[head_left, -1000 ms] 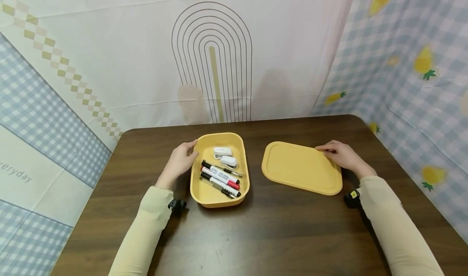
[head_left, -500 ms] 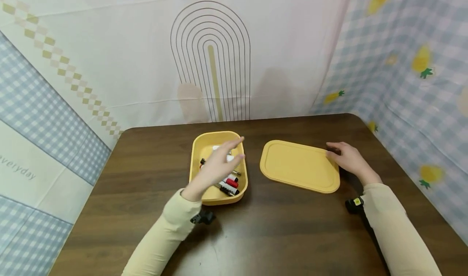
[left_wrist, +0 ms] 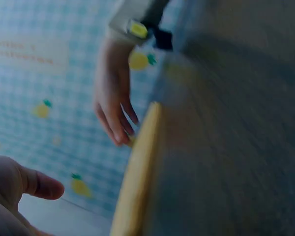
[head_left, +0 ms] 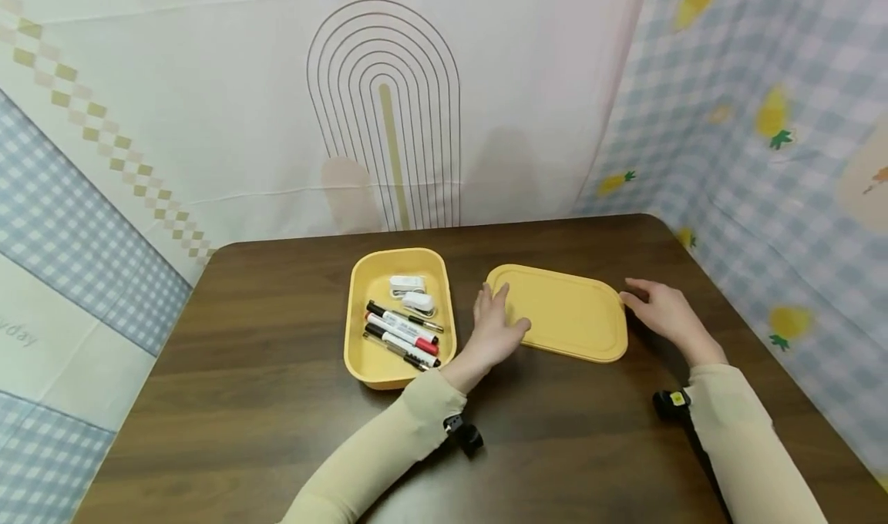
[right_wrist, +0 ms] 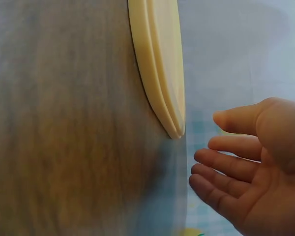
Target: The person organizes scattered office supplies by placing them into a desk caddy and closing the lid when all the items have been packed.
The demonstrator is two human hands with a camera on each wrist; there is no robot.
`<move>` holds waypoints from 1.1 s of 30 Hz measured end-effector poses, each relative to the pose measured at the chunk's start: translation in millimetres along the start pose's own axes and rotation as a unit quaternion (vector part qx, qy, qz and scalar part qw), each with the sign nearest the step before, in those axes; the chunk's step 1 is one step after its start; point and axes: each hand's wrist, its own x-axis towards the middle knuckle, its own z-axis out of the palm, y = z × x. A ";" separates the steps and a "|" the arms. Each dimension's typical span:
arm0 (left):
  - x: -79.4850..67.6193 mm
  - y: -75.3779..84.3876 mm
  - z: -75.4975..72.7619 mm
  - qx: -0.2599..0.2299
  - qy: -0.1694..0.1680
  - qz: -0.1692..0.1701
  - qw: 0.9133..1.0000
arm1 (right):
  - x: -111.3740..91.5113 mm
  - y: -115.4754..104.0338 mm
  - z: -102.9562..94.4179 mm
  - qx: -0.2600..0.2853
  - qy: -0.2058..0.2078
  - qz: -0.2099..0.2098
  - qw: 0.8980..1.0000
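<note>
A flat yellow lid (head_left: 565,312) with rounded corners lies on the table, to the right of a yellow box. My left hand (head_left: 494,331) is at the lid's left end, its fingers spread and thumb apart; in the left wrist view the thumb (left_wrist: 42,186) stands off from the lid's edge. Just past the lid's right end is my right hand (head_left: 667,312). In the right wrist view its fingers (right_wrist: 226,167) are apart from the lid (right_wrist: 162,64) and hold nothing.
The open yellow box (head_left: 356,331) holds two white staplers (head_left: 418,302), several markers (head_left: 401,327) and slim pens. The dark wooden table (head_left: 277,339) reaches back to a patterned cloth (head_left: 243,85). Checked cloth hangs on both sides.
My left hand has let go of the box's left rim and crossed over it to the lid's left end. My right hand has drawn off the lid to just beyond its right edge.
</note>
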 end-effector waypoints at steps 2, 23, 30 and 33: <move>4.3 -7.2 4.5 0.002 0.018 -0.018 1.000 | -3.8 -0.7 1.1 -0.003 -0.012 0.001 1.000; 19.2 -15.6 14.9 -0.096 0.062 -0.062 0.992 | -11.4 -7.2 9.8 0.047 -0.055 0.044 0.996; 20.8 -15.2 17.7 -0.164 0.126 -0.092 0.974 | -13.7 -9.9 15.5 0.108 -0.054 0.064 0.991; 20.6 -14.3 18.3 -0.182 0.136 -0.112 0.967 | -16.6 -11.3 16.5 0.133 -0.053 0.081 0.986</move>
